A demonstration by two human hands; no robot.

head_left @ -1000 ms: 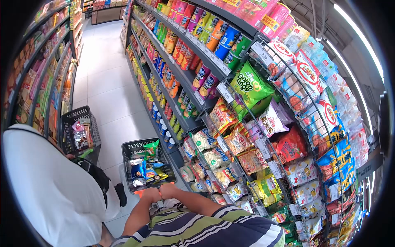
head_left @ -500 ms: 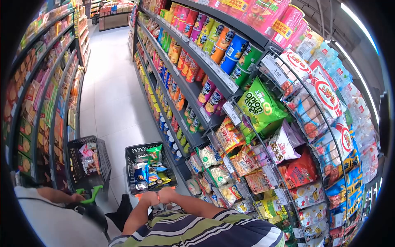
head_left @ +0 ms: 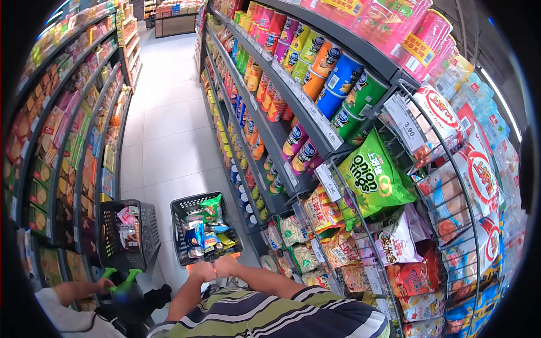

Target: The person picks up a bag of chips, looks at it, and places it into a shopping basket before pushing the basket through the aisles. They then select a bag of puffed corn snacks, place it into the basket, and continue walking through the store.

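Close together at the near rim of a black basket [head_left: 178,225], my left hand [head_left: 202,271] and my right hand [head_left: 226,266] are both closed. They wrap round something at an orange-red edge, perhaps the basket's handle, mostly hidden by the fingers. Inside the basket lie a green snack bag [head_left: 211,207], a blue packet [head_left: 195,235] and a yellow packet [head_left: 227,241], among several others.
Left of my basket, a person's hand [head_left: 102,286] is at the green handle [head_left: 125,277] of another black basket [head_left: 147,231]. Snack shelves [head_left: 84,127] line the left side. Canister shelves [head_left: 307,112] and a wire rack with an onion rings bag [head_left: 375,180] stand on the right.
The shelves and rack on the right appear larger and nearer. The other basket and its person sit slightly further right and lower in view. My hands keep their hold.
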